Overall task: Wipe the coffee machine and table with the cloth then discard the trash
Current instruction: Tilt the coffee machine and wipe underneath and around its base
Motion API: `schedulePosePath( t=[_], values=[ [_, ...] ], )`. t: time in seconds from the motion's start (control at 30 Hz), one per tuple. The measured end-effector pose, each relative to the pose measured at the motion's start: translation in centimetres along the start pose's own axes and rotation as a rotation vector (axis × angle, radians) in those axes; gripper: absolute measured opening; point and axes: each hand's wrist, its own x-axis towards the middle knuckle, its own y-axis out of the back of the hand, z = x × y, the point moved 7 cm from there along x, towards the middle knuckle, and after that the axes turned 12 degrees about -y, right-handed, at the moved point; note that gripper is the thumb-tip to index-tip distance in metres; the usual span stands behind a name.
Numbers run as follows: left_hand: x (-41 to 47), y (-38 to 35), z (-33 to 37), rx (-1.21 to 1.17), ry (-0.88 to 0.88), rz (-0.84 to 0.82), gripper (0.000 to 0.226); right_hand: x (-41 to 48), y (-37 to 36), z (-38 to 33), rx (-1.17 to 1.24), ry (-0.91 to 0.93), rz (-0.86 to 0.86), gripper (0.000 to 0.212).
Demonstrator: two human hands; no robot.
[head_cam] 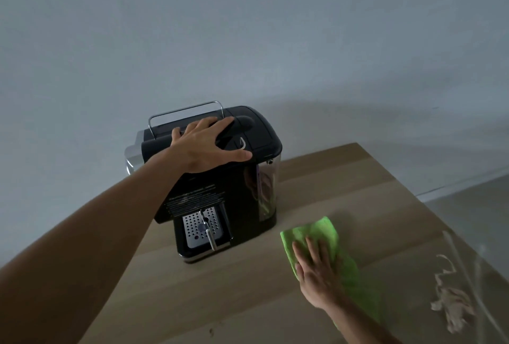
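- Overall, the work surface is a light wood-grain table; its far edge stops near a plain pale wall, and a strip of grey floor shows past its right edge.
- Lighting is dim; a broad shadow falls across the wall behind the table.
- Coffee machine: black housing, upright, standing on the far left part of the table. A perforated metal drip tray faces the camera, a chrome rail runs along the top, and a clear panel covers the right side.
- Left hand: lies flat on the machine top, fingers spread and straight, gripping nothing.
- Cloth: bright green, spread flat on the table just right of the machine base, apart from it.
- Right hand: presses palm-down on the cloth, fingers extended and not curled round it.
- Trash: crumpled tan paper strips lying near the right table edge, well apart from the cloth.
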Motion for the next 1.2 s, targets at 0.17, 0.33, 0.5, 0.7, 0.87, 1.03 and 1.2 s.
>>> schedulePosePath(
  t=[0.17,0.33,0.5,0.7,0.87,1.03,1.2],
  values=[
    [0.1,0.4,-0.3,-0.031,-0.003,-0.021,0.108,-0.7,3.8,-1.6,0.197,-0.018,-0.096,0.05],
    [0.3,2.5,-3.3,-0.075,0.062,0.077,0.086,-2.3,14.2,-6.7,0.619,0.011,0.116,0.055],
    [0.2,3.4,-6.8,0.015,0.177,0.085,0.091,-5.7,24.2,-11.8,1.076,0.078,0.139,0.071],
    [-0.2,2.7,-9.7,-0.008,0.247,0.062,0.097,-5.6,25.4,-16.3,1.308,-0.106,0.032,0.102],
    [-1.0,3.0,-9.6,-0.008,0.256,0.106,0.094,-4.0,25.0,-16.8,1.286,-0.129,0.047,0.105],
    [-4.5,2.9,-10.0,-0.095,0.246,0.133,0.105,-1.9,25.8,-14.6,1.212,-0.046,0.019,0.096],
    [-8.6,2.4,-9.6,-0.256,0.166,0.168,0.107,0.8,26.5,-13.7,1.149,0.031,-0.114,0.084]
  ],
)
